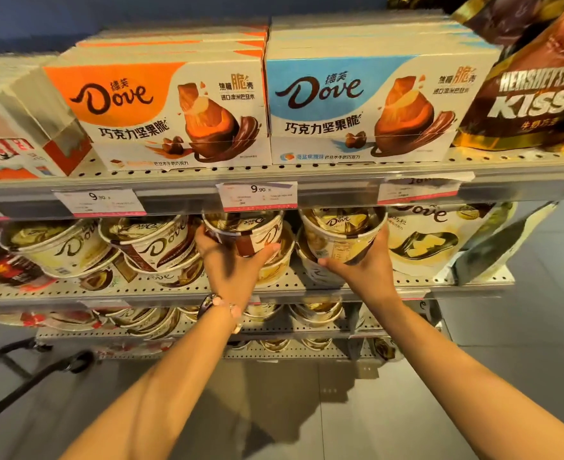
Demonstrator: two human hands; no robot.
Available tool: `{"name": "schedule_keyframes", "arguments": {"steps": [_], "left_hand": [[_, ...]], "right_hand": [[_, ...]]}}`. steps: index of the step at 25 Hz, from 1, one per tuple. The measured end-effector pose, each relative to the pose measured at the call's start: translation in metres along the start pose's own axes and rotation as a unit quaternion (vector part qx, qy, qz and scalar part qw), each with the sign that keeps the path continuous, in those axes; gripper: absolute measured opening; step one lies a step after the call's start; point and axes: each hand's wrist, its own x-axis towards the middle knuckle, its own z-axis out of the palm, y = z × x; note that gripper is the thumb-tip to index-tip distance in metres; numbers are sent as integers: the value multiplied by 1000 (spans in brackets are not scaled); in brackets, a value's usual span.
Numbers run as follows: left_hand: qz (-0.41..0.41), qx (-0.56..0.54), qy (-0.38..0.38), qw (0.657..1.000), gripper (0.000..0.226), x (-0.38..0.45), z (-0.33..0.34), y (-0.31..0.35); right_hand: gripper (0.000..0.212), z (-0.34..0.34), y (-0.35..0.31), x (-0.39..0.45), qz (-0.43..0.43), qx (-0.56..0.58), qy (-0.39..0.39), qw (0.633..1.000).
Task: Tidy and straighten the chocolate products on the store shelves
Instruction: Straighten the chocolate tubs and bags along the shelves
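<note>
Bare forearms reach to the middle shelf (pixel 161 287): left hand (pixel 227 260) grips a brown-banded Dove tub (pixel 245 232), right hand (pixel 363 263) grips a gold Dove tub (pixel 343 232), both tubs tilted lid-forward atop lower tubs. Left of them, two more tubs (pixel 108 247) lie tilted. Above, orange Dove box (pixel 174 114) and blue Dove box (pixel 360 107) stand side by side, touching; Hershey's Kisses bag (pixel 536 88) at right.

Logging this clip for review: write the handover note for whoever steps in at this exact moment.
Left hand grips a brown-banded Dove tub; right hand grips a gold Dove tub. Both tubs sit atop other tubs on the middle shelf.
Done: Dove boxes on the top shelf stand square.
Left: set both tubs level, then straighten the tilted tubs to the left.
</note>
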Motion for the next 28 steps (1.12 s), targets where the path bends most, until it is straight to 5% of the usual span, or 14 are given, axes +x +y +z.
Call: {"name": "schedule_keyframes", "arguments": {"steps": [5, 15, 22, 28], "left_hand": [[-26, -5, -15, 1000, 108, 4, -5, -17], [25, 50, -196, 979, 89, 22, -34, -7], [10, 54, -60, 997, 126, 3, -10, -3], [0, 67, -40, 997, 110, 8, -13, -3]], "right_hand": [[98, 2, 0, 2, -5, -5, 18, 1000], [92, -6, 6, 6, 20, -11, 26, 999], [102, -6, 6, 8, 11, -19, -5, 1000], [109, -4, -2, 10, 2, -48, 54, 997]]}}
